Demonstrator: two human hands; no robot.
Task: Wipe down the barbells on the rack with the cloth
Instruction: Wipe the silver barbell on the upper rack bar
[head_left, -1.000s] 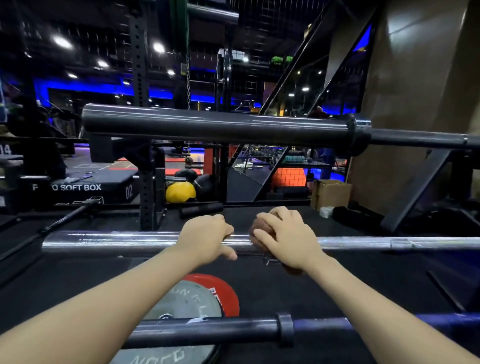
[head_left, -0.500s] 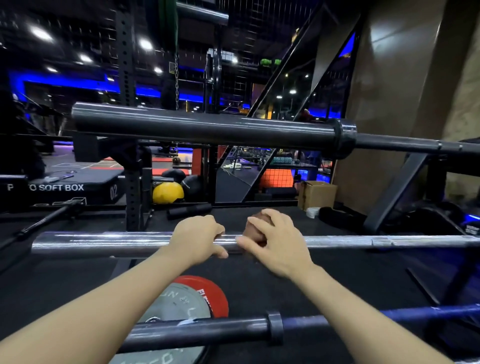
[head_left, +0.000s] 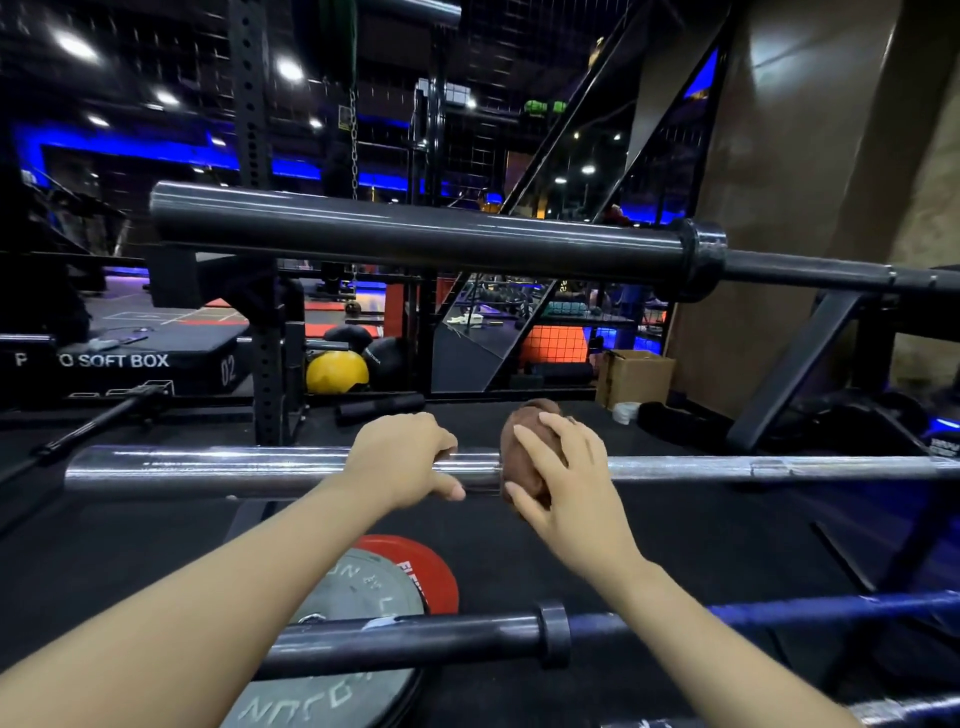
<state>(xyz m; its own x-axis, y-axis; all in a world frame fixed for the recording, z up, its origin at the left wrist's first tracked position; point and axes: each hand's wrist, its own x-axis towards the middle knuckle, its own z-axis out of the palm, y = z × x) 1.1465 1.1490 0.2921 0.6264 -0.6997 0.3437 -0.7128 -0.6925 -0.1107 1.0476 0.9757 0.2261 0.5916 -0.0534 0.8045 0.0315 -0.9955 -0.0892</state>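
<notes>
A: Starting nearest the camera, what does the person face?

B: A dark, matte steel barbell with a blue-tinted shaft (head_left: 467, 636) crosses the bottom of the view, its collar a thick black ring. Under it lie a round grey weight plate with raised lettering (head_left: 332, 649) and a smaller glossy red weight plate (head_left: 415, 566) on the black rubber floor (head_left: 701, 525). Nothing shows whether that bar has been wiped.

A: And the hands?

B: Both are at the middle bar, a bright chrome barbell with a polished sleeve and a rougher shaft (head_left: 208, 467). The left hand (head_left: 402, 460) grips the smooth sleeve, its fingers curled over the top and the thumb underneath. The right hand (head_left: 563, 470) holds a bunched reddish-brown cloth (head_left: 522, 457) wrapped around the bar, with the fingers spread and bent round the soft wad just beside the left hand, about where sleeve meets shaft.

A: So how far along is the job?

B: Probably partway through this bar. The cloth sits near the sleeve's inner end, and the long shaft running to the right looks not yet reached, though no dirt or streak tells wiped from unwiped.

A: And beyond?

B: Higher and farther off rests a thick, dark grey barbell with a satin-smooth sleeve and heavy flanged collar (head_left: 415, 241), on the black steel rack (head_left: 795, 358). No hand or cloth touches it, so it likely remains to do.
</notes>
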